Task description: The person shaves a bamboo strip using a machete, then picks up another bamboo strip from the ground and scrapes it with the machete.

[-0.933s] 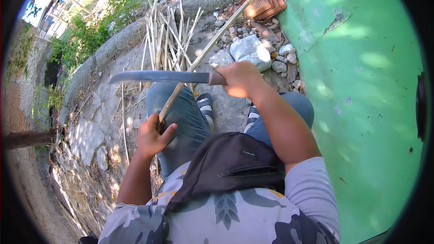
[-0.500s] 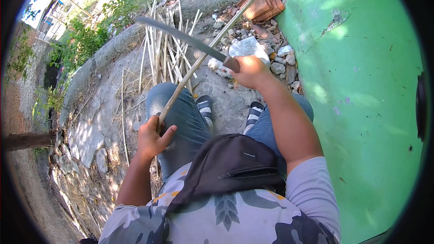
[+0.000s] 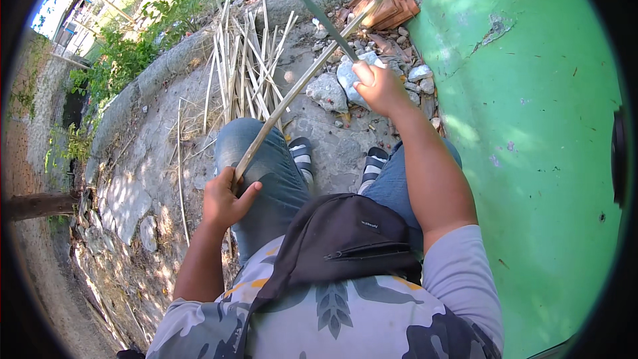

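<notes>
My left hand (image 3: 226,198) is wrapped round the near end of a long pale strip (image 3: 292,93) that looks like split bamboo. The strip slants up and away to the right, above my left knee, its far end over some stacked tiles. In my right hand (image 3: 384,90) is a machete (image 3: 312,8), gripped by its handle, which the fingers largely cover. Its dark blade points up and to the left, crossing the strip beyond its middle. Whether blade and strip touch I cannot tell. The blade's tip reaches the top of the view.
Many pale strips (image 3: 232,73) lie piled ahead on the left. Broken stones (image 3: 327,92) and orange-brown tiles (image 3: 385,8) sit beside a green wall (image 3: 531,146) on the right. A low concrete ledge (image 3: 149,83) curves round the left. My sandalled feet stand between.
My right hand has moved a little away and to the right. The machete's blade has swung to a steeper angle, tip farther up. My left hand and the strip have barely moved.
</notes>
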`<move>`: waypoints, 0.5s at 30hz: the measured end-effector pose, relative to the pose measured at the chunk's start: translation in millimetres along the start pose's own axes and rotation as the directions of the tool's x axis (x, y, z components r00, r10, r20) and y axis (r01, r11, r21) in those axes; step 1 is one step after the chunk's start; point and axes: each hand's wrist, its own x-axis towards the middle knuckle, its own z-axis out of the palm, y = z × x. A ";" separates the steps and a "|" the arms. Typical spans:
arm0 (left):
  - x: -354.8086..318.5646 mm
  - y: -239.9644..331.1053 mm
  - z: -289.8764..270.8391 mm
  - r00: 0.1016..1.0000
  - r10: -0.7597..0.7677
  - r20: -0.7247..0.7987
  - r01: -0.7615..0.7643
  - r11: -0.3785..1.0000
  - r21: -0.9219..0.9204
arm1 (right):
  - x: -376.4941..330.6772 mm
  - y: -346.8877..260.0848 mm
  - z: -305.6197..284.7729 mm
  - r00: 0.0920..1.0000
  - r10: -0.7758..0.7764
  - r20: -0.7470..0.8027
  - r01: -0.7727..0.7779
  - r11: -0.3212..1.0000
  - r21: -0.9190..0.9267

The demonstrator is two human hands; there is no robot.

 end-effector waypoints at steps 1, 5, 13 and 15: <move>-1.2 -0.7 -0.4 1.000 -0.015 0.002 0.015 1.000 -0.010 | -4.0 -2.7 4.0 1.000 -0.008 0.012 0.007 0.999 0.035; -1.2 1.5 0.7 0.998 -0.058 -0.003 0.058 0.998 0.007 | -24.1 -34.4 16.1 0.937 -0.226 0.266 0.276 0.946 -0.171; 0.2 -0.2 5.7 0.999 -0.001 -0.034 0.002 1.000 0.021 | 0.9 -5.4 7.8 0.987 -0.076 0.143 0.073 0.997 0.027; -2.4 0.0 4.9 0.999 -0.010 -0.035 0.010 1.000 0.027 | 1.6 -7.4 11.2 0.983 -0.183 0.005 0.183 0.982 0.036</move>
